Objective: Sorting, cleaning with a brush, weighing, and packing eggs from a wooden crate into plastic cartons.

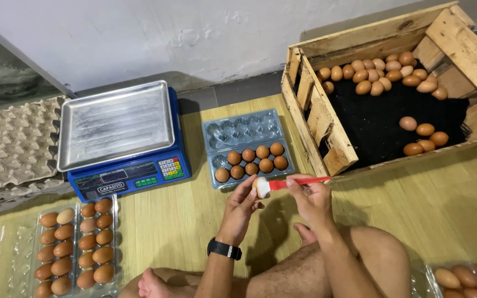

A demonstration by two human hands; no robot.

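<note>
My left hand (242,205) holds a pale egg (261,187) at the fingertips, just in front of an open clear plastic egg carton (243,131). My right hand (311,197) grips a red-handled brush (296,181) whose tip rests on the egg. The carton's near half holds several brown eggs (252,161); its far half is the bare lid. A black watch sits on my left wrist (224,249). My bare legs are crossed on the floor below the hands.
A blue scale with a steel tray (116,126) stands at the left. A wooden crate (321,118) with several brown eggs sits at the right. Filled cartons (75,245) lie at lower left, another carton of eggs (467,278) at lower right. Grey pulp trays (12,146) are stacked far left.
</note>
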